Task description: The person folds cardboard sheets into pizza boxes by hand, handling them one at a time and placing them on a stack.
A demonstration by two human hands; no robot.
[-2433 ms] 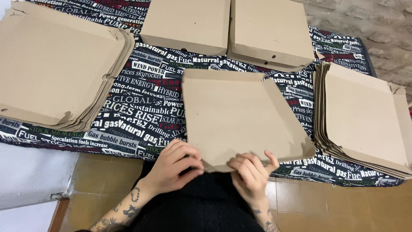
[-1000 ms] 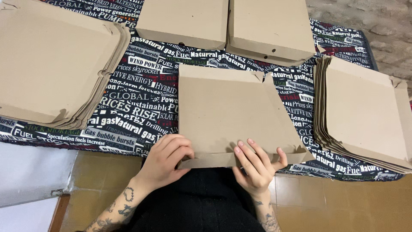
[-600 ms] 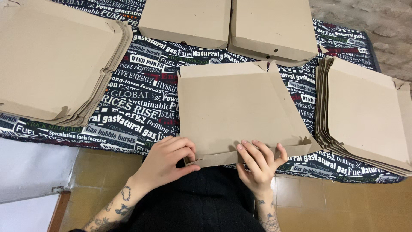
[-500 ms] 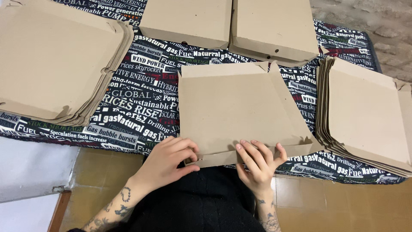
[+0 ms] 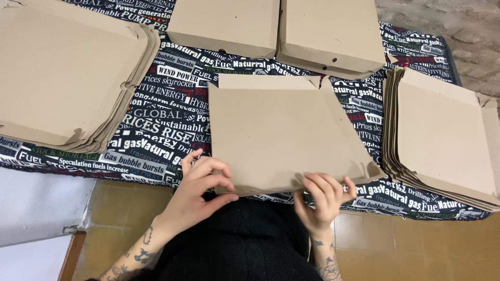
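At worktop (image 5: 156,151) edge, left hand (image 5: 200,190) and right hand (image 5: 325,195) pinch cardboard box blank's (image 5: 284,132) near flap mid-fold; next move likely calls for firm creasing.

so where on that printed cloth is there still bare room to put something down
Widest bare cloth lies between the left stack of flat cardboard and the cardboard sheet both hands grip. A narrow strip separates that sheet from the right stack. The far edge is crowded by two folded boxes.
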